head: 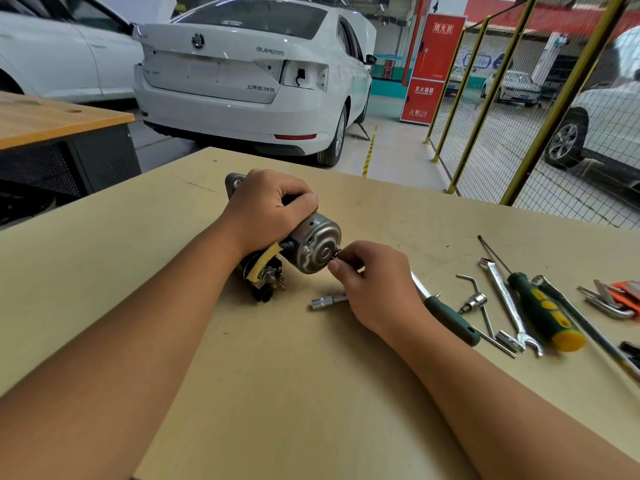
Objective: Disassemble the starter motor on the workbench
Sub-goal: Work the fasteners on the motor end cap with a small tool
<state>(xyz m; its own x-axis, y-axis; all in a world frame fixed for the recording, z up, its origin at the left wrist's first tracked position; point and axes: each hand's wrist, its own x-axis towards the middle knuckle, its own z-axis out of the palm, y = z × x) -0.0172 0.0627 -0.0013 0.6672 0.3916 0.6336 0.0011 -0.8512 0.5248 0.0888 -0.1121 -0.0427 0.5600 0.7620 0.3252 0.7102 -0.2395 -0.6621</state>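
Grey metal starter motor tilted on workbench; left hand grips body; right hand pinches end-cap bolt.

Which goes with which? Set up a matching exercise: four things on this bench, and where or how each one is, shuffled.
Things:
1. starter motor
2. loose socket
3. combination wrench
4. bolt on the end cap

States:
A. lying on the bench just below the right hand
B. pinched by right fingertips
C. gripped by the left hand
D. lying among the tools on the right

Pairs: 1-C, 2-A, 3-D, 4-B
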